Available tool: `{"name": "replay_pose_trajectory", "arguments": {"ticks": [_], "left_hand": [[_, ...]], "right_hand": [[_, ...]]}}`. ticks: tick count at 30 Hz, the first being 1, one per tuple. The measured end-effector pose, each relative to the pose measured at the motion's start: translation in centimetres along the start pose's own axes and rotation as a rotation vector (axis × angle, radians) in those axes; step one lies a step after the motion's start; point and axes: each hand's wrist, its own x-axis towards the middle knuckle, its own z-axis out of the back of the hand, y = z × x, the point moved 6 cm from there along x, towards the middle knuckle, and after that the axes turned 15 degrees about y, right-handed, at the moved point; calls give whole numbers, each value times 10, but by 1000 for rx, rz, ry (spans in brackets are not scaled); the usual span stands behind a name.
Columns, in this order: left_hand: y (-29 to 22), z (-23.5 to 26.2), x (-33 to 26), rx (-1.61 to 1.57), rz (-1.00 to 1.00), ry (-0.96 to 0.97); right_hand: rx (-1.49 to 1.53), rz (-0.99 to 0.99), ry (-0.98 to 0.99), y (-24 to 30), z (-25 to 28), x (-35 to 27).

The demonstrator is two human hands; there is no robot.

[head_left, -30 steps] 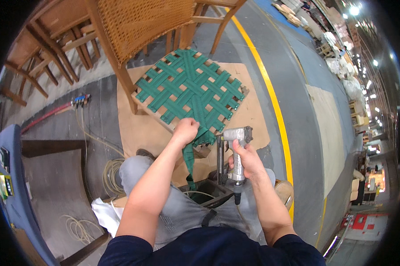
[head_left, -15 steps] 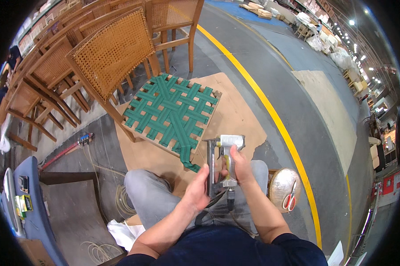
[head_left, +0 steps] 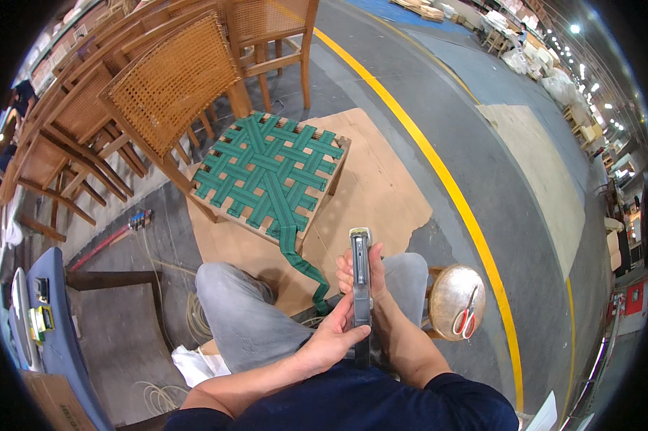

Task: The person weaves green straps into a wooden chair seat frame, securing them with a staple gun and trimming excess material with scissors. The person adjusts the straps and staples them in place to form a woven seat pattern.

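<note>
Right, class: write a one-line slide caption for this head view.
Seated person's left hand and right hand hold a staple gun before a chair with green webbing.

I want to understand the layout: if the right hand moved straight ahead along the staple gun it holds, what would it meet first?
Probably the loose green webbing strap hanging from the chair seat; depth is unclear. The right hand and left hand hold the staple gun.

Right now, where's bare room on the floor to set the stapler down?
Bare cardboard sheet between the webbed chair seat and the yellow floor line. Grey floor past the line. Crowded: stacked chairs left; round stool holds scissors; both hands grip the stapler.
</note>
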Motion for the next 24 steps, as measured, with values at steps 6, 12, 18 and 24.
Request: {"name": "replay_pose_trajectory", "arguments": {"ticks": [6, 12, 18, 24], "left_hand": [[7, -6, -3, 1047, 164, -3], [-47, 61, -64, 747, 118, -143], [-225, 149, -381, 1326, -81, -1830], [-318, 138, -608, 943, 496, -2691]], "right_hand": [[157, 3, 296, 46, 21, -1], [16, 178, 356, 129, 39, -23], [-26, 186, 248, 135, 46, -10], [-49, 145, 246, 120, 26, 9]]}}
